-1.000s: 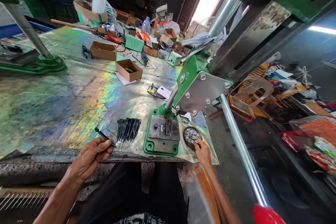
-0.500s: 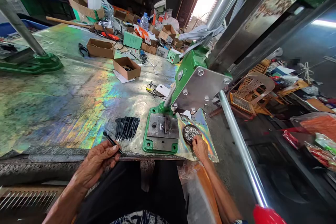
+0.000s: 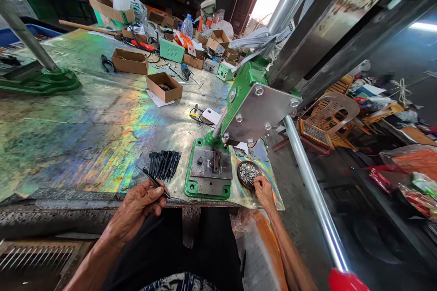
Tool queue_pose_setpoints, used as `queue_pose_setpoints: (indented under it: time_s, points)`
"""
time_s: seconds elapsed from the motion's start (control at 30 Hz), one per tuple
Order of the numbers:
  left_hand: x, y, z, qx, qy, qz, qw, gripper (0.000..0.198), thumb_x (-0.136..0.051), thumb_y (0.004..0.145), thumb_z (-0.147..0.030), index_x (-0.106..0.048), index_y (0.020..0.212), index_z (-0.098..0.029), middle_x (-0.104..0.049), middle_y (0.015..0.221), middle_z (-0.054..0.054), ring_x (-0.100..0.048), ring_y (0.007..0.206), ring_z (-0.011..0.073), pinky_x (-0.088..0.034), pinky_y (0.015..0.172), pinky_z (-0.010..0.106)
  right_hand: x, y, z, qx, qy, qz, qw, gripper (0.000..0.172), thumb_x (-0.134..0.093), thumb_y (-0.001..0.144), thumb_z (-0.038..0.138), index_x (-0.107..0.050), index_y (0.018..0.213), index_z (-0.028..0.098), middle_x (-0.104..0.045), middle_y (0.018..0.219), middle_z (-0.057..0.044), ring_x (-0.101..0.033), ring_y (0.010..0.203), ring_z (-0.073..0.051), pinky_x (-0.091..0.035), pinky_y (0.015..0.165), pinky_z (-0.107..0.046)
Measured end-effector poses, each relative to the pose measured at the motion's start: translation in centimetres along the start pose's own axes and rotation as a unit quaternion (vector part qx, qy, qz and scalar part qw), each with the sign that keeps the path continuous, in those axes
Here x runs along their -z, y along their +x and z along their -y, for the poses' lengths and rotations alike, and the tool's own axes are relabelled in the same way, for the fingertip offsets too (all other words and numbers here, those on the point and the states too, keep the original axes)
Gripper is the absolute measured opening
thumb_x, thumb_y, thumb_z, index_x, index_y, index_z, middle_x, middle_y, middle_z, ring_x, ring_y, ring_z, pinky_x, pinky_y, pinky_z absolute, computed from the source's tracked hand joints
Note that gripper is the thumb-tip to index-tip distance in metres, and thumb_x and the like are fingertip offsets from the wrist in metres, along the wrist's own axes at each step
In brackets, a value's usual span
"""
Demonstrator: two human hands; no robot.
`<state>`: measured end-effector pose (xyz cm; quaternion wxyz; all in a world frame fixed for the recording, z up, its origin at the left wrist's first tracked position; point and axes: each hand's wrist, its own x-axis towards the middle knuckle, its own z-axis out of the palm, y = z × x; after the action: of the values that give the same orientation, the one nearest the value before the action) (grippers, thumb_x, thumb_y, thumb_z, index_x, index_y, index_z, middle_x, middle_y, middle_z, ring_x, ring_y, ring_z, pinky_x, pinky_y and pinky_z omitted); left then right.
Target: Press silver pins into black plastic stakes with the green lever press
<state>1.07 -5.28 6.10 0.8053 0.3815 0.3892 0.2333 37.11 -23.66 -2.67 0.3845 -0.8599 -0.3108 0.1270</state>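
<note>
Black spike (image 3: 155, 182) sits pinched between the thumb and fingertips of the left hand (image 3: 136, 207), just over the front edge of the sheet-metal tabletop (image 3: 85, 145). Its long axis runs on a slant across the fingers, one end up and away to the left, the other down and to the right, toward the bench edge. It looks light, thin and stiff, with a smooth, possibly slippery surface, so a firm pinch around the middle of the shank seems the surest hold; it may be brittle if bent sideways.

Beside that hand lies a tight row of matching spikes (image 3: 163, 165), side by side, their long axes running toward the person and their wider ends farthest away.

The right hand (image 3: 264, 193) rests with its fingers curled against the rim of a round dark dish (image 3: 249, 173) heaped with small silvery metal pieces (image 3: 249, 173); whether it pinches any piece cannot be told. The dish sits just right of the green cast base (image 3: 193, 188) of a hand press, whose steel die plate (image 3: 210, 163) lies between the two hands.
</note>
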Motion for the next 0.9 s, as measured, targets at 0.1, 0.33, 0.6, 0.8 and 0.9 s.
queue_pose_setpoints:
  time_s: [0.1,0.33,0.6,0.8,0.9]
  points:
    - [-1.1,0.2,0.2,-0.006,-0.006,0.017,1.0,0.033,-0.075,0.069,-0.032,-0.056,0.087,-0.012,-0.059,0.067,0.002,-0.053,0.054,0.009,-0.045,0.047,0.018,0.2,-0.4,0.9,-0.019,0.051,0.003,0.999,0.03,-0.055,0.085,0.044,-0.051,0.074,0.016,-0.05,0.067,0.001,-0.047,0.06,-0.013,-0.04,0.061,-0.029]
    - [-5.6,0.7,0.2,-0.016,-0.061,0.051,0.997,0.034,-0.076,0.065,-0.031,-0.056,0.083,-0.011,-0.061,0.072,0.003,-0.056,0.055,0.01,-0.047,0.046,0.019,-0.3,-4.1,8.0,-0.036,0.208,0.087,0.974,0.032,-0.055,0.081,0.05,-0.051,0.084,0.018,-0.044,0.061,0.002,-0.038,0.048,-0.012,-0.032,0.044,-0.026]
    - [-8.3,0.9,-0.1,-0.021,-0.169,0.096,0.981,0.038,-0.078,0.063,-0.032,-0.052,0.081,-0.011,-0.061,0.072,0.002,-0.059,0.055,0.0106,-0.049,0.047,0.021,-2.0,-9.5,18.8,0.01,0.354,0.257,0.899,0.026,-0.055,0.088,0.043,-0.05,0.082,0.018,-0.046,0.071,0.002,-0.035,0.046,-0.006,-0.028,0.041,-0.022]
    - [-8.0,0.4,0.2,-0.016,-0.211,0.103,0.972,0.035,-0.078,0.063,-0.03,-0.054,0.08,-0.011,-0.061,0.07,0.002,-0.058,0.054,0.0099,-0.048,0.047,0.019,-2.5,-10.2,21.2,0.029,0.344,0.28,0.896,0.026,-0.055,0.088,0.041,-0.053,0.081,0.016,-0.046,0.066,0.002,-0.036,0.046,-0.006,-0.031,0.04,-0.02]
    - [-7.9,0.4,0.2,-0.018,-0.224,0.101,0.969,0.035,-0.079,0.062,-0.028,-0.054,0.079,-0.011,-0.061,0.068,0.002,-0.058,0.053,0.0102,-0.048,0.046,0.019,-2.5,-10.3,21.5,0.038,0.316,0.277,0.907,0.026,-0.054,0.089,0.041,-0.053,0.083,0.016,-0.047,0.064,0.002,-0.037,0.046,-0.007,-0.032,0.04,-0.021]
